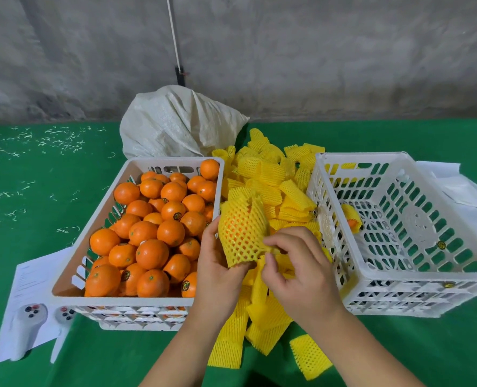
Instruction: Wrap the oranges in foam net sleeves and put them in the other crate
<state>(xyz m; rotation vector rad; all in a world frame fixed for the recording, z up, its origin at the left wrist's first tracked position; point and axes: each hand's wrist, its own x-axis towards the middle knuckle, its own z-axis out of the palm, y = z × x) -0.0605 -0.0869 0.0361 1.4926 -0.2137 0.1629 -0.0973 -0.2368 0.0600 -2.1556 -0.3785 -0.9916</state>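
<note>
- The left hand [217, 263] has its grip clamped on the sleeved orange [241, 233]; the right hand [293, 263] pinches the sleeve's near edge.
- I'd draw the net evenly down until no skin shows.
- Right of the grip, the other crate [399, 277] stands open beyond loose sleeves [271, 177]; only its near wall to clear.

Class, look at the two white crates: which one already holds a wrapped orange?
The right crate: one orange in a yellow foam net sleeve lies inside. The left crate holds only bare oranges.
</note>
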